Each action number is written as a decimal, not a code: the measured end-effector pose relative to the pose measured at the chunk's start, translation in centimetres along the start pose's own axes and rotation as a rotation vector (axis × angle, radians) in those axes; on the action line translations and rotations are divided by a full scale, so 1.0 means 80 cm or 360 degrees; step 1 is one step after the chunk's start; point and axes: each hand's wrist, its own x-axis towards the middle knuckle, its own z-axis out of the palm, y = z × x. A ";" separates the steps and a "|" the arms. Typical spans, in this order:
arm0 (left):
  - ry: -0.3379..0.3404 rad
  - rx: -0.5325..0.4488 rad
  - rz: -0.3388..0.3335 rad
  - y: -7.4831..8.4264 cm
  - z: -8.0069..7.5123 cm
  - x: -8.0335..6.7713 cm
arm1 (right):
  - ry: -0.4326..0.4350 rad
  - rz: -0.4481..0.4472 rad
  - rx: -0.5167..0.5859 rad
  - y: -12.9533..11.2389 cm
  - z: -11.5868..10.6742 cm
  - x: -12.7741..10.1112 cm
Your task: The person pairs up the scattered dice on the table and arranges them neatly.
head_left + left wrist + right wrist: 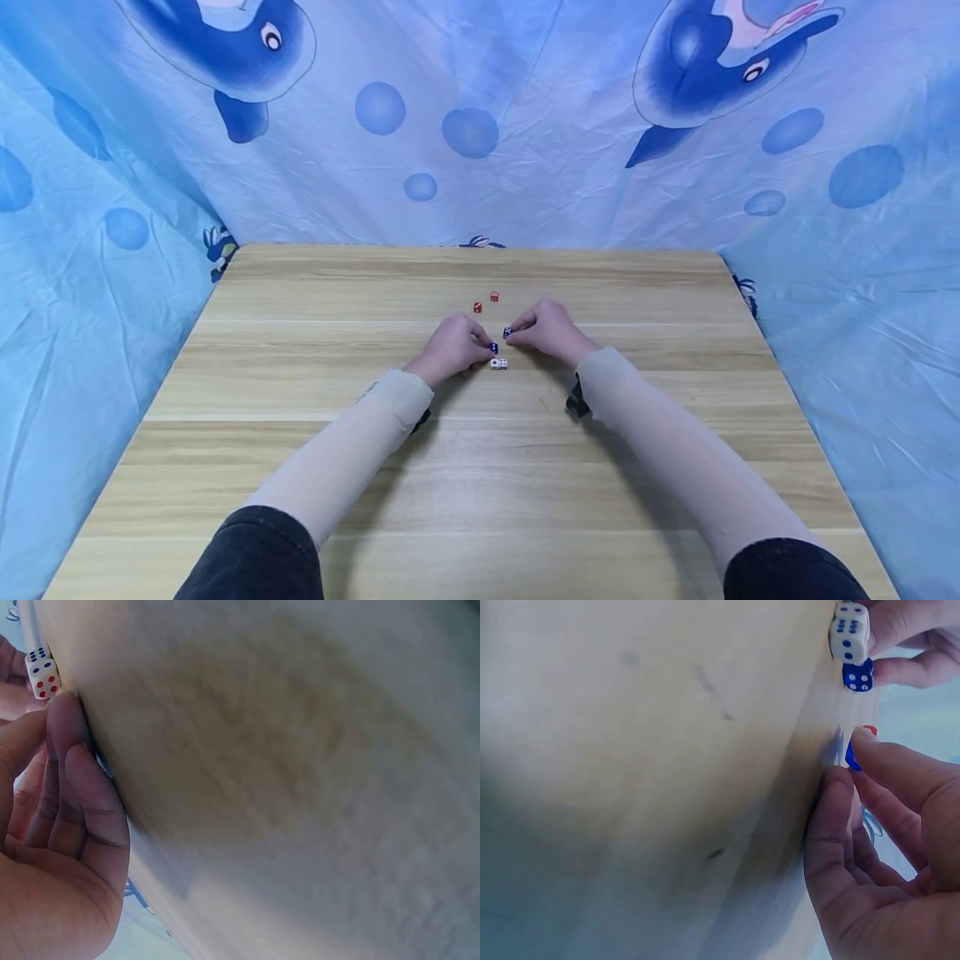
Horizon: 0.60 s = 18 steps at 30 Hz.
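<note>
Spanning the lower frame, a wooden table (300, 467) carries two hands at centre. The left hand (450, 350) pinches one blue die (493, 347); the right hand (551, 329) pinches another blue die (507, 332). A white die (498, 363) lies just below, two red dice (486, 302) above. Gathering seems underway; stacking would need careful alignment. Fingers hide most faces.

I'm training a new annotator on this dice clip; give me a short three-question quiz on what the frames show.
1. True or false: the right hand pinches a blue die.
2. How many red dice lie beyond the hands? A) one B) two C) four
3. Fill in: the white die rests on the ____ table.

Key: 1 true; 2 B; 3 wooden. The left hand also pinches a blue die of its own.
</note>
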 end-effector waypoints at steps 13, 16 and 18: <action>0.0003 0.0034 0.0005 0.001 -0.001 0.003 | -0.0102 -0.0185 -0.0096 0.000 0.010 -0.016; -0.0003 0.0030 -0.0003 0.002 0.000 0.003 | -0.0114 -0.0195 -0.0084 0.000 0.010 -0.016; -0.0008 0.0020 -0.0013 0.002 0.000 0.003 | -0.0117 -0.0207 -0.0083 0.000 0.010 -0.016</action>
